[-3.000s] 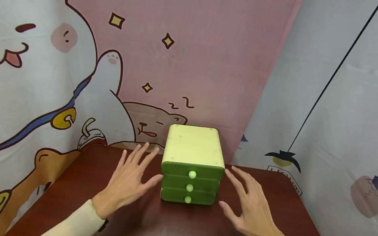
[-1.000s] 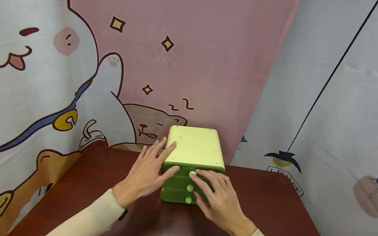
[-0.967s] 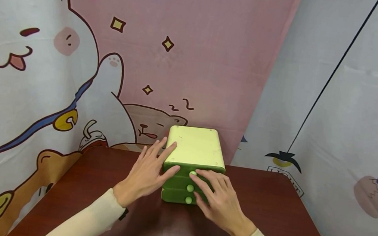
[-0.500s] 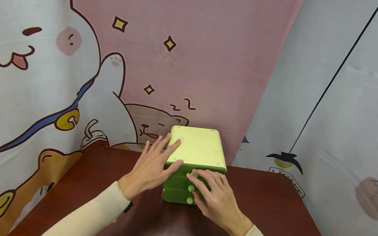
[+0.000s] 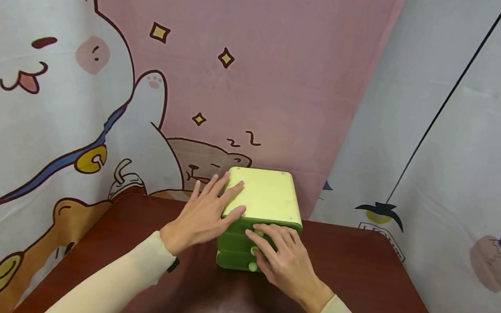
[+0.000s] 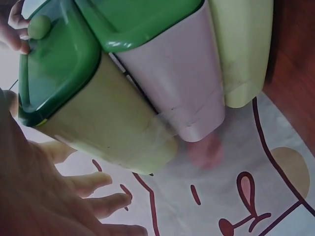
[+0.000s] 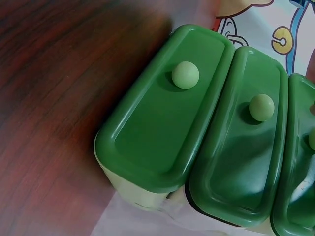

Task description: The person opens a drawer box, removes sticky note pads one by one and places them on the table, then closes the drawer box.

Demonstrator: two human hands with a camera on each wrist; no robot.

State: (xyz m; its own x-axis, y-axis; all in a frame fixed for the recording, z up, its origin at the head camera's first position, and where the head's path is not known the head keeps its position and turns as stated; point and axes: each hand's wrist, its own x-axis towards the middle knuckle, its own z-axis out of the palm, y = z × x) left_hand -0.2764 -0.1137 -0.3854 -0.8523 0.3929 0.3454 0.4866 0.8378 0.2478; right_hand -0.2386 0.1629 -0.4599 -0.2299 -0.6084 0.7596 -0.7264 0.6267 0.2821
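A small drawer cabinet (image 5: 265, 192) with a pale yellow top and three stacked green drawer fronts stands on the table. My left hand (image 5: 200, 217) lies at its upper left edge, fingers spread and thumb reaching onto the top. At the top drawer, my right hand (image 5: 286, 264) has its fingertips about the round pale green knob (image 6: 39, 27), pinching it. The middle knob (image 7: 261, 107) and bottom knob (image 7: 185, 75) are free in the right wrist view. All three drawer fronts look flush. Only a sliver of my right hand shows in that view.
The dark red-brown table (image 5: 356, 275) extends on both sides of the cabinet and in front of it. Close behind hangs a pink and white cloth (image 5: 293, 80) printed with cartoon animals. A grey-white cloth (image 5: 448, 144) borders the right side.
From both sides, my hands have come in to the cabinet. The left moved right onto its upper edge; the right moved left to the top knob. Over the last half second they barely shift.
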